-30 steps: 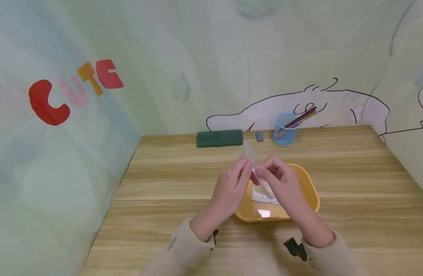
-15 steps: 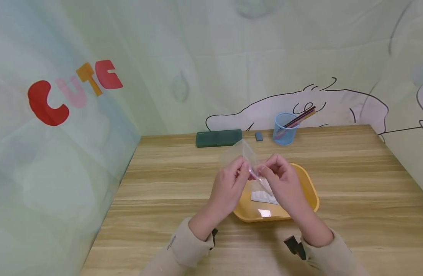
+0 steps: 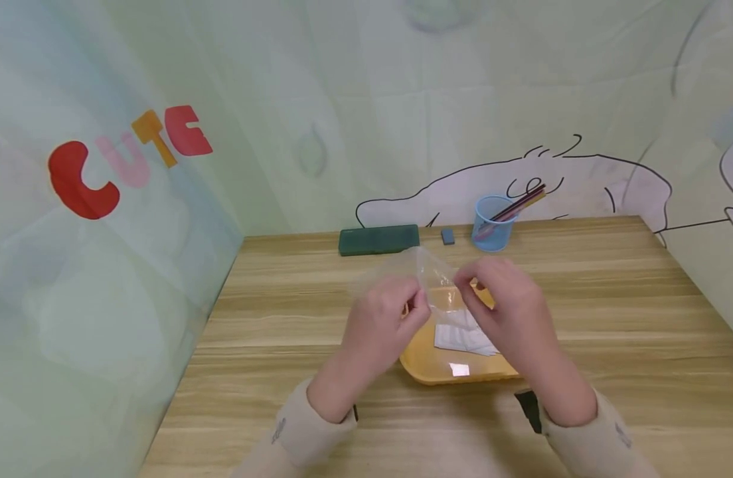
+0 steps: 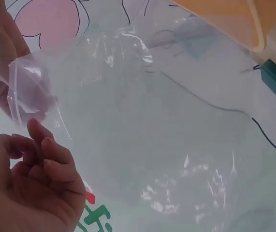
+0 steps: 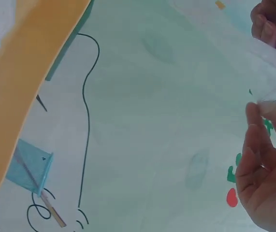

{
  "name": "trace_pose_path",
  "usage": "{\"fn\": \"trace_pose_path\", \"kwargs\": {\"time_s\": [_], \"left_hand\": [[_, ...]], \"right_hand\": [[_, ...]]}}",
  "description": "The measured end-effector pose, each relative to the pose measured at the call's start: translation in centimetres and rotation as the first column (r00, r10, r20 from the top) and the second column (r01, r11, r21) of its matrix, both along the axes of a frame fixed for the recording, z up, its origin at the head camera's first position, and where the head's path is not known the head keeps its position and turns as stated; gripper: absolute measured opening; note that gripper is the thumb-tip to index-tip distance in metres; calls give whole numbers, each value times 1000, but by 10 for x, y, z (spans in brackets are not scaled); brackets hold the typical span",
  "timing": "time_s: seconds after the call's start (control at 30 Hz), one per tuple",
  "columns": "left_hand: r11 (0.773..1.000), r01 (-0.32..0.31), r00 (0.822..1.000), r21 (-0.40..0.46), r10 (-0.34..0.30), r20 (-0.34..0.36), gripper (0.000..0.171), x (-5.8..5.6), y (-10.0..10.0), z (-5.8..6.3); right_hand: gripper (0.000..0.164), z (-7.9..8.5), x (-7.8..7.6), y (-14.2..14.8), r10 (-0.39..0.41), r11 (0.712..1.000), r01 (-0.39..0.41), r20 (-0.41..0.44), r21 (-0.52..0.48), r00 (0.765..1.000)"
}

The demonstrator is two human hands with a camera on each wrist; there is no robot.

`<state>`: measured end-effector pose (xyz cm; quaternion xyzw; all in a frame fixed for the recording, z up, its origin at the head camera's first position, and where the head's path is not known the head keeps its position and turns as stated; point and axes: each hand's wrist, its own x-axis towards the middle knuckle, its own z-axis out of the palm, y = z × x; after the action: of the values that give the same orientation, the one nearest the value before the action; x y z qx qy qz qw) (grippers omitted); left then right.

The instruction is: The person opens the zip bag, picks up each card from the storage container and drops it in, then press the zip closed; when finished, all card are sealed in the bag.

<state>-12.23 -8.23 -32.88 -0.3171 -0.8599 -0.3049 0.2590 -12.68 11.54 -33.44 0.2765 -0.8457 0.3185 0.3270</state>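
Observation:
A clear plastic bag (image 3: pixel 433 272) is stretched between my two hands above a yellow tray. My left hand (image 3: pixel 381 318) pinches one side of its edge between thumb and fingers. On the other side, my right hand (image 3: pixel 512 315) pinches the edge. The left wrist view has the bag (image 4: pixel 142 121) spread wide and see-through, with my left hand (image 4: pixel 36 179) at the lower left. Fingertips of my right hand (image 5: pixel 266 159) meet at the film in the right wrist view. Below, several white papers (image 3: pixel 462 337) lie in the tray (image 3: pixel 426 372), partly behind the bag and right hand.
Along the back of the wooden table (image 3: pixel 295 318) lie a dark green pencil case (image 3: pixel 378 239) and a small blue eraser (image 3: pixel 447 236). A light blue cup (image 3: pixel 492 229) with several pencils stands to their right. A printed cloth (image 3: pixel 319 119) hangs behind the table.
My hands have moved apart, the left one leftward and the right one rightward. The bag's edge, bunched between the fingers before, is now spread, and a pinkish strip there no longer shows.

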Motion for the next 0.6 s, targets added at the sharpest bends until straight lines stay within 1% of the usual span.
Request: {"fn": "trace_pose_path", "kwargs": {"time_s": [0.07,0.17,0.23,0.3,0.37,0.47,0.5,0.53,0.6], "left_hand": [[1000,10,999,-7,-11,-33,21,2,3,0],[999,32,996,-9,-33,-85,23,4,7,-3],[999,49,992,-13,-50,-115,22,4,10,-5],[998,66,988,-15,-68,-136,19,4,12,-7],[996,84,985,-14,-85,-149,16,3,13,-9],[994,110,979,10,-107,-173,11,1,13,-11],[993,118,977,21,-112,-184,14,0,12,-11],[992,124,973,28,-116,-197,22,-1,12,-12],[990,134,966,37,-122,-226,49,-4,11,-13]], "right_hand": [[19,1,1,-2,11,999,-9,-33,38,999],[20,0,5,-7,17,998,-16,-18,56,1000],[18,-2,7,-9,19,999,-20,24,43,1000],[18,-4,9,-10,26,999,-28,84,22,996],[20,-5,10,-10,34,999,-34,146,3,989],[22,-6,10,-8,50,998,-43,231,-37,972],[21,-6,9,-7,56,998,-43,256,-54,965],[20,-6,9,-6,64,996,-44,279,-77,958],[20,-7,9,-4,83,991,-43,314,-130,946]]}}
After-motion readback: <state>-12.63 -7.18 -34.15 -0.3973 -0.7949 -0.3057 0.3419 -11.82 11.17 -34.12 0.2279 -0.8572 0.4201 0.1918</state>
